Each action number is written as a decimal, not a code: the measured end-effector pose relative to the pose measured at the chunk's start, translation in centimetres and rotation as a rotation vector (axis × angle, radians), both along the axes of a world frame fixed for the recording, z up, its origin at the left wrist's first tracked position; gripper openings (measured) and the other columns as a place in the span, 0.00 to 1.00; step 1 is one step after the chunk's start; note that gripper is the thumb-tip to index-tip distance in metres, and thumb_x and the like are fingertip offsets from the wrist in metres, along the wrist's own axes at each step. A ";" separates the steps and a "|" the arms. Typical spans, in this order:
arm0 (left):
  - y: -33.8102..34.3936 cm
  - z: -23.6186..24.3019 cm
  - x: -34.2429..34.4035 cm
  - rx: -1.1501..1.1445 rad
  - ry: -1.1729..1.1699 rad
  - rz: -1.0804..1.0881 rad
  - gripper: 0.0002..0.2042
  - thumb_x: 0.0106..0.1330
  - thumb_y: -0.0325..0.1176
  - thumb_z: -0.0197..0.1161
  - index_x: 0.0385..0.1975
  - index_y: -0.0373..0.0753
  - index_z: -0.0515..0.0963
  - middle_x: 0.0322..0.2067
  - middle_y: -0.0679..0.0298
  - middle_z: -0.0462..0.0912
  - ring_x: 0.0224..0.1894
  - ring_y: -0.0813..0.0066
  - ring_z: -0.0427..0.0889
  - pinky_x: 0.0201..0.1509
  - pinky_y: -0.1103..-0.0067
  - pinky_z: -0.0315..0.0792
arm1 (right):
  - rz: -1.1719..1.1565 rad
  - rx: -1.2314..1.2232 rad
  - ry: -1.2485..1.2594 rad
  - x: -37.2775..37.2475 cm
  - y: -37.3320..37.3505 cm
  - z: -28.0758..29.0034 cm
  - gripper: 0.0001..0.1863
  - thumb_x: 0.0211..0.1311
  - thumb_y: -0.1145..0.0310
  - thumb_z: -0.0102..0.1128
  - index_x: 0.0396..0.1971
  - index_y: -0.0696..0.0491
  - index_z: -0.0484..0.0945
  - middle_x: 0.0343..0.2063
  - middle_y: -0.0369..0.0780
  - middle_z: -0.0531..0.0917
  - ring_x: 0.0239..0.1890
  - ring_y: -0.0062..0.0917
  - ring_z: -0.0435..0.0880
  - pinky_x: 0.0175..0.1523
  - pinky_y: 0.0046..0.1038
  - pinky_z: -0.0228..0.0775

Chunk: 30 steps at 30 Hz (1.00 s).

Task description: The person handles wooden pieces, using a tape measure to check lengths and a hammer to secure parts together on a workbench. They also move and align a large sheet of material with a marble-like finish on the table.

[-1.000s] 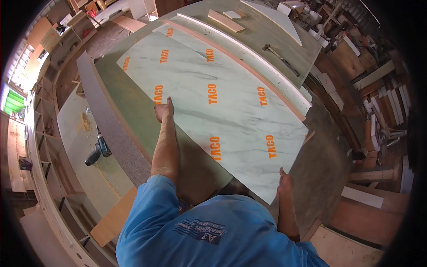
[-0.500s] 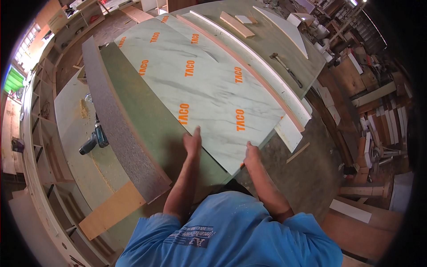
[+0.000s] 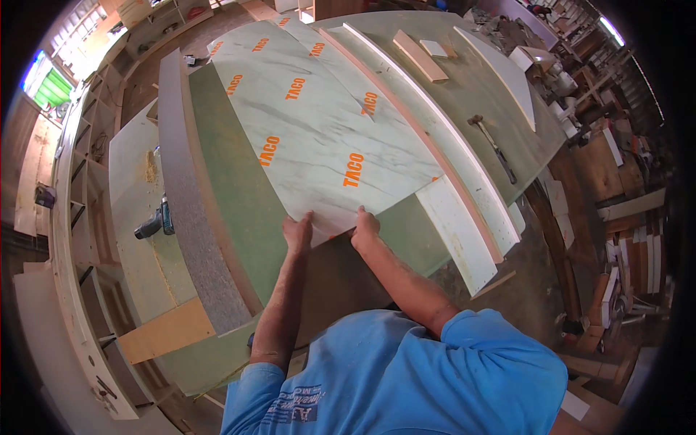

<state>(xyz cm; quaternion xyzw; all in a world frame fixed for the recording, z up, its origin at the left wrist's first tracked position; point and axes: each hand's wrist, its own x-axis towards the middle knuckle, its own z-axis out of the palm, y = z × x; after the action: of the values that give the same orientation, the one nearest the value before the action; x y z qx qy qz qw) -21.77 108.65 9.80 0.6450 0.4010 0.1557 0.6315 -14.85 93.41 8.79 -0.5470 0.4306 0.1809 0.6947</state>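
A pale marbled sheet (image 3: 319,130) with orange printing lies lengthwise on a green worktop (image 3: 221,152), reaching from its far end toward me. My left hand (image 3: 297,228) grips the near left corner, fingers bent round the edge. A little to its right, my right hand (image 3: 365,225) holds the near edge of that same sheet, fingers mostly hidden underneath. Right of the sheet are a long pinkish strip (image 3: 435,156) and a white channel-like strip (image 3: 489,199), over a white board (image 3: 457,239). A long grey speckled board (image 3: 188,217) with a wooden edge runs along the left.
A cordless drill (image 3: 152,225) and sawdust are on the left board, near a plywood piece (image 3: 163,330). A hammer (image 3: 493,148) and offcuts (image 3: 420,54) sit on the right. Shelving frames (image 3: 90,254) line the left side; stacked boards (image 3: 616,283) crowd the right.
The marbled sheet has slid away from me onto the worktop, uncovering part of the white board at right. My right hand has moved up and left, and both hands are now close together.
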 end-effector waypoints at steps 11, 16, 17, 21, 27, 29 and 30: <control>7.4 0.8 9.0 -0.106 -0.023 0.081 0.10 0.53 0.27 0.72 0.27 0.28 0.76 0.26 0.62 0.80 0.25 0.79 0.76 0.26 0.80 0.68 | 0.101 0.470 -0.022 7.2 5.9 3.0 0.23 0.72 0.56 0.46 0.57 0.59 0.67 0.49 0.49 0.78 0.44 0.39 0.85 0.42 0.41 0.85; 11.4 0.0 10.5 -0.098 0.065 0.062 0.15 0.53 0.29 0.74 0.27 0.29 0.72 0.24 0.64 0.76 0.26 0.80 0.72 0.27 0.81 0.67 | 0.211 0.516 -0.031 9.3 7.7 4.1 0.24 0.74 0.56 0.42 0.57 0.62 0.63 0.48 0.52 0.79 0.43 0.44 0.86 0.45 0.45 0.85; 11.7 -0.1 10.8 -0.109 0.042 0.081 0.16 0.53 0.30 0.74 0.27 0.29 0.71 0.24 0.64 0.75 0.26 0.80 0.72 0.27 0.80 0.67 | 0.223 0.503 -0.021 9.8 8.1 4.0 0.24 0.74 0.56 0.41 0.57 0.62 0.63 0.48 0.52 0.79 0.43 0.44 0.86 0.44 0.44 0.85; 13.6 0.8 12.6 -0.093 0.126 0.028 0.16 0.54 0.31 0.74 0.27 0.30 0.71 0.24 0.64 0.75 0.25 0.80 0.71 0.28 0.79 0.66 | 0.239 0.511 -0.015 11.6 9.7 3.4 0.25 0.74 0.56 0.42 0.57 0.63 0.63 0.47 0.52 0.79 0.42 0.43 0.86 0.43 0.43 0.85; 15.1 1.6 14.8 -0.055 0.081 0.020 0.16 0.55 0.32 0.74 0.27 0.30 0.71 0.24 0.64 0.75 0.26 0.80 0.71 0.30 0.81 0.67 | 0.214 0.509 -0.001 13.8 11.7 3.5 0.24 0.74 0.56 0.43 0.56 0.63 0.65 0.45 0.51 0.79 0.39 0.41 0.86 0.41 0.41 0.86; 16.5 1.3 14.9 -0.065 0.066 0.039 0.16 0.55 0.32 0.74 0.28 0.29 0.71 0.25 0.63 0.75 0.27 0.79 0.72 0.31 0.81 0.67 | 0.235 0.519 0.006 14.0 12.7 3.9 0.24 0.74 0.56 0.43 0.56 0.63 0.65 0.46 0.52 0.79 0.39 0.41 0.86 0.40 0.41 0.86; 16.4 1.5 15.5 -0.082 0.051 0.036 0.17 0.55 0.32 0.74 0.29 0.28 0.72 0.26 0.62 0.76 0.27 0.78 0.72 0.32 0.81 0.67 | 0.229 0.516 0.005 14.5 12.8 3.6 0.24 0.74 0.56 0.43 0.56 0.63 0.65 0.46 0.52 0.79 0.39 0.41 0.86 0.40 0.41 0.86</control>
<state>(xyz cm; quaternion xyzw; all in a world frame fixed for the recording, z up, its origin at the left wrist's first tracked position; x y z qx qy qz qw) -6.26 125.08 11.33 0.6151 0.4345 0.1343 0.6441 -0.37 106.25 12.36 -0.3966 0.3075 0.3635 0.7849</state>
